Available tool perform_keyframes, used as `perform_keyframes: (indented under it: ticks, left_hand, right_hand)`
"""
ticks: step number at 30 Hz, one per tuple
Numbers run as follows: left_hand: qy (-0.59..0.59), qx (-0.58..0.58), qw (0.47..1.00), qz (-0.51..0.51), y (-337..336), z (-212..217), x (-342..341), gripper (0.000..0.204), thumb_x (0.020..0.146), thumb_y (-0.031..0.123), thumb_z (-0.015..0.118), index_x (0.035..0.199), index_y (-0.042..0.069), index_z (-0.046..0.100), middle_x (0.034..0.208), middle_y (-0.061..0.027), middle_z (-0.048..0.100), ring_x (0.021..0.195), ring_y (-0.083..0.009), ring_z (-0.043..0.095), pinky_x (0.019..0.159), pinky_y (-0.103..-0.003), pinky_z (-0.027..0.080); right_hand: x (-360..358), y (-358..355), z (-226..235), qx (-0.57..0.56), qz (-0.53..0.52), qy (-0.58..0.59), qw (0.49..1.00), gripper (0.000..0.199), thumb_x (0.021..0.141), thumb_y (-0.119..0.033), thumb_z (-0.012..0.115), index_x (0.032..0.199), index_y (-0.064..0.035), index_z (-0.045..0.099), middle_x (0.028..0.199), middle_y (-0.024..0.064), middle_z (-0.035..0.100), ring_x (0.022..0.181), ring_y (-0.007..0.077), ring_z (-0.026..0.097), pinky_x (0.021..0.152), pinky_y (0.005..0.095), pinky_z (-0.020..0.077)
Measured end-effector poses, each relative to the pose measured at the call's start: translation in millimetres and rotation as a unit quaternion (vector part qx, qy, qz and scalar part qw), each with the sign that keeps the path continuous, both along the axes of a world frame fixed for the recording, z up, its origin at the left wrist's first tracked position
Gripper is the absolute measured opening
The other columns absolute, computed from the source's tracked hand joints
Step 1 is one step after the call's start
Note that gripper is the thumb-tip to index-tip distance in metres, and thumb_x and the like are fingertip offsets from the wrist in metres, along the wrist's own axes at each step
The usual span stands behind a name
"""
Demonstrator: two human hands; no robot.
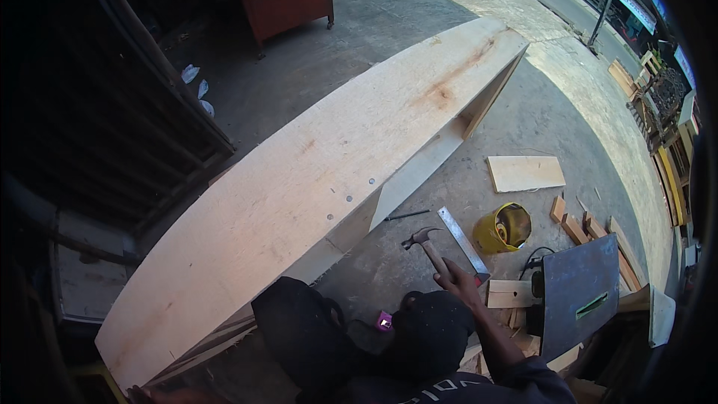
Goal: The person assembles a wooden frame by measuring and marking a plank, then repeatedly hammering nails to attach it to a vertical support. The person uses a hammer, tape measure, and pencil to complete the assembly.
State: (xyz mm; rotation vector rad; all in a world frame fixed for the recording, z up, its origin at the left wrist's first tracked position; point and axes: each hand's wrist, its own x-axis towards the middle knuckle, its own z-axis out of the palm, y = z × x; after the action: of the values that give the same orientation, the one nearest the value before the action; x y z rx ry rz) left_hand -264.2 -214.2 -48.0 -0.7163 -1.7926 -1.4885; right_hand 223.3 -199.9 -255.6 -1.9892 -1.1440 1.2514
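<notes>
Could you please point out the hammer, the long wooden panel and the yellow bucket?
Hammer (433,253), head view: handle.
Long wooden panel (310,176), head view: upper face.
Yellow bucket (488,237), head view: outer wall.

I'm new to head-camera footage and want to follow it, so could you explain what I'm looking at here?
There is no machine here: a person is working with two bare hands. The single picture comes from a wide fisheye camera on their head, looking down, so straight edges bend near the rim.

The right hand grips a claw hammer. The left hand, partly cut off at the lower edge, is at the near end of a long wooden panel, part of an open-sided wooden structure.

On the concrete floor lie a metal straightedge and a short board, with a yellow bucket beside them.
</notes>
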Motion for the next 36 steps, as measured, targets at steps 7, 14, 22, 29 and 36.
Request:
perform_keyframes:
  ticks: [7, 14, 22, 29, 36]
  left_hand:
    - [-0.408, 0.236, 0.802, -0.367, 3, -42, -66, 0.083, 0.093, 0.059, 0.065, 0.154, 0.005, 0.045, 0.157, -0.0188, 0.046, 0.141, -0.0340, 0.046, 0.119, -0.051, 0.036]
    - [-0.385, 0.168, 0.839, -0.346, 78, -43, -3, 0.066, 0.091, 0.043, 0.069, 0.138, -0.002, 0.059, 0.143, -0.0189, 0.059, 0.133, -0.0361, 0.053, 0.116, -0.049, 0.038]
    - [-0.473, 0.041, 0.729, -0.493, 155, -27, 151, 0.079, 0.102, 0.052, 0.056, 0.158, 0.001, 0.032, 0.154, -0.0185, 0.042, 0.144, -0.0309, 0.042, 0.120, -0.047, 0.034]
    - [-0.411, -0.007, 0.638, -0.651, 176, -65, 170, 0.076, 0.104, 0.059, 0.055, 0.152, 0.002, 0.038, 0.149, -0.0146, 0.046, 0.143, -0.0261, 0.041, 0.122, -0.045, 0.030]
    - [-0.302, -0.130, 0.691, -0.644, 153, -83, 165, 0.058, 0.098, 0.027, 0.078, 0.137, -0.003, 0.049, 0.125, -0.0073, 0.057, 0.113, -0.0164, 0.054, 0.103, -0.034, 0.042]
  right_hand:
    - [-57, -52, -100, 0.022, 0.112, -0.035, 0.993, 0.043, 0.097, -0.034, 0.068, 0.131, -0.0075, 0.067, 0.112, 0.0182, 0.070, 0.110, 0.0326, 0.067, 0.091, 0.0417, 0.0535]
    - [86, 30, -53, 0.235, -0.204, -0.278, 0.909, 0.018, 0.096, -0.013, 0.066, 0.108, -0.0019, 0.073, 0.100, 0.0203, 0.067, 0.097, 0.0398, 0.066, 0.086, 0.0477, 0.0526]
    - [252, 97, -226, -0.120, -0.075, -0.276, 0.951, 0.027, 0.101, -0.018, 0.054, 0.113, -0.0010, 0.070, 0.110, 0.0211, 0.072, 0.103, 0.0360, 0.071, 0.094, 0.0477, 0.0552]
    - [274, 97, -259, -0.100, 0.007, 0.011, 0.995, 0.028, 0.101, -0.021, 0.054, 0.117, -0.0031, 0.068, 0.112, 0.0177, 0.072, 0.105, 0.0327, 0.071, 0.094, 0.0459, 0.0552]
    - [267, 83, -255, -0.092, -0.109, 0.375, 0.916, 0.029, 0.102, -0.024, 0.055, 0.121, -0.0052, 0.067, 0.114, 0.0143, 0.072, 0.106, 0.0294, 0.071, 0.095, 0.0441, 0.0551]
